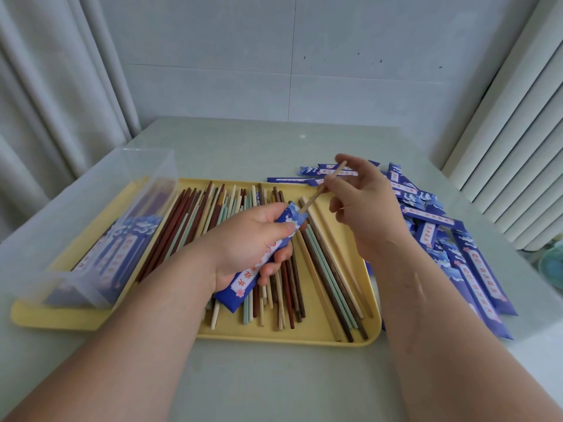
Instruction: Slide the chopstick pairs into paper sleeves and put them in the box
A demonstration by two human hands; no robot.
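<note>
Chopstick pair: pale wooden sticks (316, 194), held tilted above the yellow plastic tray (274, 338). Lower tip is set at the mouth of the blue patterned paper sleeve (288, 222), w/ most of the length outside. One stick or two can't be told, as only one thin line is seen.
Right hand (365, 205): closed in a pinch on the upper part of the sticks, thumb & fingertips.
Left hand (243, 236): wrapped round the sleeve's upper half, thumb laid on top near the mouth. Sleeve's lower end sticks out below the palm, over the loose mixed-colour chopsticks (329, 284).
Box: clear plastic box (91, 208), set on the tray's left end; sleeved pairs (122, 248) are laid inside.
Spare sleeves: heap of blue paper sleeves (475, 269) on the pale table (274, 385), right of the tray.
Risk 1: mouth may be squashed flat by the thumb, so tips could be caught on the paper edge & the sleeve creased or torn.
Risk 2: if the sticks aren't kept aligned, one could be fed in & the other slid outside, then dropped among the loose ones.
Risk 3: sleeve is unsupported below the palm, so it may be buckled by a hard push, or its far end pierced.
Risk 4: pinch is high up, so the tip can be swung off the mouth by a small wobble.
</note>
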